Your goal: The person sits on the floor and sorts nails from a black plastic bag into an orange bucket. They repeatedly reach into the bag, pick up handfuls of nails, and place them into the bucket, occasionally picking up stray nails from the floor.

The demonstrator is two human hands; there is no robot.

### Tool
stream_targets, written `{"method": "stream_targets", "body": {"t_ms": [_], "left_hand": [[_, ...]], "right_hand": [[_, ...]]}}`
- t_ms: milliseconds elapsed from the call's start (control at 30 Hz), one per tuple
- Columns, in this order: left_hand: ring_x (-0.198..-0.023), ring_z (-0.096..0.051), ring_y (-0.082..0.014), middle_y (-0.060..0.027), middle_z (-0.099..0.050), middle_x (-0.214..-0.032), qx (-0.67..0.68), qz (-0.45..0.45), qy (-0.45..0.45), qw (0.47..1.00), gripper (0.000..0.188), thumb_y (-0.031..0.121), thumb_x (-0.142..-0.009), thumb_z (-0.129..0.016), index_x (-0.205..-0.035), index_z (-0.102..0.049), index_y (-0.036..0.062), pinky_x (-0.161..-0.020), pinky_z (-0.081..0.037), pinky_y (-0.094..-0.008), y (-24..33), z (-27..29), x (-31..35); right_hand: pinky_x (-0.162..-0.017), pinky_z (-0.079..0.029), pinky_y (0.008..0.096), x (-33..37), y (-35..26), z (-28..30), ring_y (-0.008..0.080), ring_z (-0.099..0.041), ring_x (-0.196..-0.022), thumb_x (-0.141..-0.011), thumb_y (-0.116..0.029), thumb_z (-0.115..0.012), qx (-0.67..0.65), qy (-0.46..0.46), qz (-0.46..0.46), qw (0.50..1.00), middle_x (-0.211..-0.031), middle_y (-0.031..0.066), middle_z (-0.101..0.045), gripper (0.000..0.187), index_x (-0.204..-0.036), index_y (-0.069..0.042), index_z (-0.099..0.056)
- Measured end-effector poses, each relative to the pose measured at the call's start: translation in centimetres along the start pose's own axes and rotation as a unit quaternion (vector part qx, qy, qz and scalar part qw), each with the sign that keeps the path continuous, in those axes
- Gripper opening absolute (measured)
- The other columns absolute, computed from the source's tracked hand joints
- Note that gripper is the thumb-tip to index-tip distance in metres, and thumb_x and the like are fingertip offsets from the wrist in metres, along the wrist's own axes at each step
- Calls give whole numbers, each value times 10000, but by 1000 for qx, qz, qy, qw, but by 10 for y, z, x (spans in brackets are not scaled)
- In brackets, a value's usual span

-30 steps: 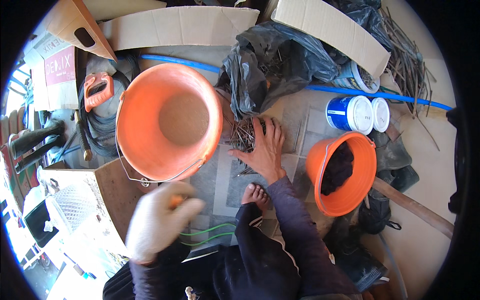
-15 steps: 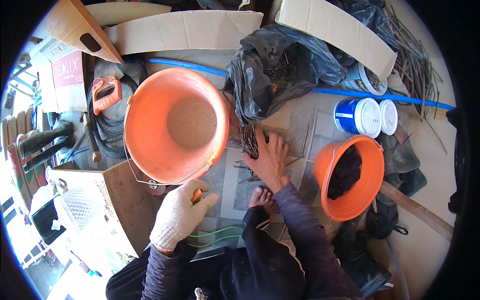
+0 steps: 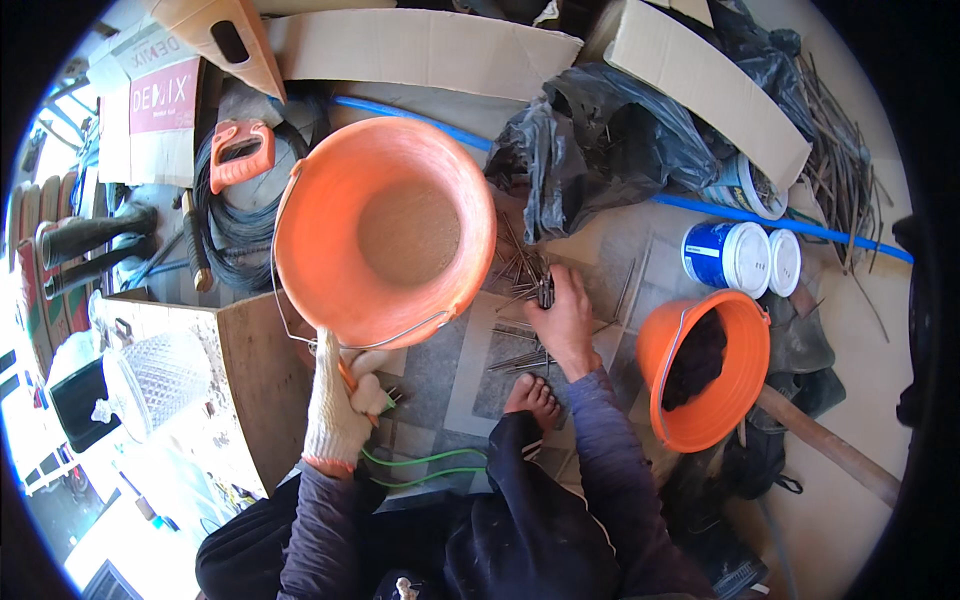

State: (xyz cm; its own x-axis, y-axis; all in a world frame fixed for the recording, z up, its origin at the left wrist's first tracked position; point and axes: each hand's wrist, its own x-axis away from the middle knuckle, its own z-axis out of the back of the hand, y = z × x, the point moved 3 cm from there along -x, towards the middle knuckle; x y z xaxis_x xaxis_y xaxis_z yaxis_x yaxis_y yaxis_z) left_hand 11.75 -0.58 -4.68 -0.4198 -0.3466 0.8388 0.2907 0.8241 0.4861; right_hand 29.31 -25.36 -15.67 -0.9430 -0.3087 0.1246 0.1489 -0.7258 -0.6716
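My left hand [image 3: 340, 410], in a white knitted glove, is closed round a slim tool with an orange handle [image 3: 347, 377]; its kind is unclear. The gloved fingers reach the near rim of a large orange bucket [image 3: 310, 240], beside its wire handle. Pale powder or sand [image 3: 410, 235] covers the bucket's bottom. My bare right hand [image 3: 565, 318] is curled round a dark bunch of nails [image 3: 545, 288], above a loose pile of nails [image 3: 515, 268] on the tiled floor. More nails [image 3: 522, 360] lie between that hand and my bare foot [image 3: 533, 400].
To the right a smaller orange bucket [image 3: 747, 390] holds dark cloth, near two white-lidded tubs [image 3: 745, 258]. A black plastic bag [image 3: 560, 150] and a blue pipe [image 3: 735, 212] lie beyond. At left are a wooden box [image 3: 255, 380], coiled wire [image 3: 215, 235] and an orange-handled saw [image 3: 243, 155].
My left hand has moved up to the big bucket's near rim. My right hand's fingers, spread over the nails before, are now curled round some. The whole view has shifted slightly.
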Motion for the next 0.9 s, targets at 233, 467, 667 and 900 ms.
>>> {"method": "stream_targets", "body": {"t_ms": [233, 467, 667, 900], "left_hand": [[-399, -350, -47, 60, -459, -557, -116, -137, 75, 981, 129, 237, -1006, -664, -977, -634, 115, -390, -255, -252, 31, -6, -14], [-593, -556, -33, 0, -661, -802, -268, -341, 133, 891, 230, 176, -1030, -637, -1204, -691, 36, -502, -420, -206, 66, -13, 22], [-780, -756, -246, -176, -756, -889, -444, -380, 148, 798, 368, 178, -979, -667, -1315, -664, 32, -753, -574, -377, 77, -28, 43], [-785, -764, -312, -216, -737, -883, -481, -391, 139, 772, 368, 181, -964, -664, -1304, -685, 43, -742, -572, -388, 71, -30, 47]], "right_hand": [[-693, -517, 359, -10, 8, 24, 183, -615, -718, -732, -85, -746, -150, -81, -96, 981, -802, 102, -650, 383, -1081, 16, -625], [-644, -481, 272, 0, -11, 49, 56, -552, -708, -735, -82, -755, -225, -83, -147, 960, -806, -4, -643, 388, -1090, 21, -638], [-655, -478, 252, -10, -78, 90, 50, -556, -726, -749, -58, -742, -215, -116, -107, 964, -853, -28, -652, 375, -1103, 18, -644], [-812, -571, 339, -63, -162, 27, 153, -674, -897, -768, -137, -812, -241, -302, -8, 922, -1083, 94, -722, 596, -1298, 74, -641]]}}
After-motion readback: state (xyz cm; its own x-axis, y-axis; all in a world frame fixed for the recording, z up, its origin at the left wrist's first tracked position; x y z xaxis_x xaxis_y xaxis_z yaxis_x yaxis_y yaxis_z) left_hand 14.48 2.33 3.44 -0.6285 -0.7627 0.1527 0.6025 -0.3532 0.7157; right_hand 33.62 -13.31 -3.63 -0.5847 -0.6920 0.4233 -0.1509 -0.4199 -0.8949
